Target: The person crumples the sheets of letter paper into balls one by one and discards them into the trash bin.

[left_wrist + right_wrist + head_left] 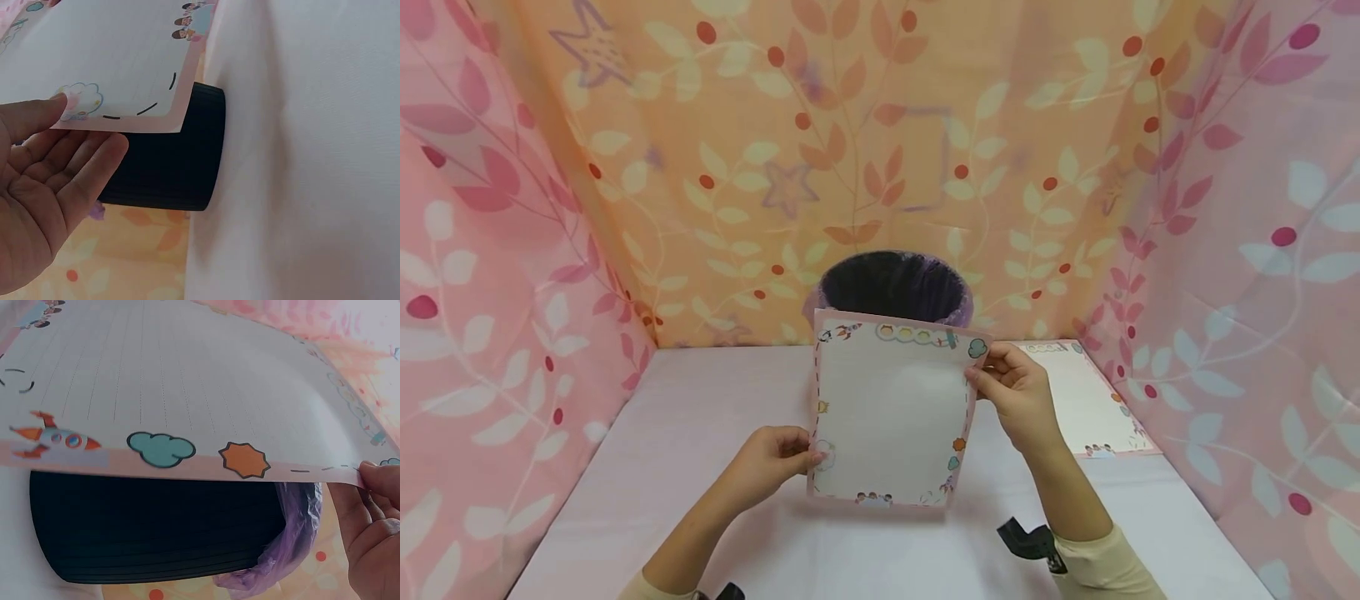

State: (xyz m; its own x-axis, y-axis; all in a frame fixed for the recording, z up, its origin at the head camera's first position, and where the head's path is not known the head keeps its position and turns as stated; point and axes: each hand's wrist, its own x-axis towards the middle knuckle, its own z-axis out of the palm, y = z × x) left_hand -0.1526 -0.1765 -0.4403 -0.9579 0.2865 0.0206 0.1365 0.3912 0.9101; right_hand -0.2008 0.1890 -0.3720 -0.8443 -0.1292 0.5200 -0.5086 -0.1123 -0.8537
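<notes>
A sheet of lined letter paper with a pink border and cartoon drawings is held up above the table, tilted, its printed side showing in the head view. My left hand pinches its lower left edge, thumb on the printed face and fingers behind. At the upper right edge my right hand pinches it between thumb and fingers, seen also beside the paper's cloud and orange star drawings in the right wrist view. Behind the sheet stands a dark bin lined with a purple plastic bag; the sheet hides its lower part in the head view.
Another sheet of the same paper lies on the white-covered table at the right, partly behind my right forearm. Flowered cloth walls, orange at the back and pink at both sides, enclose the table.
</notes>
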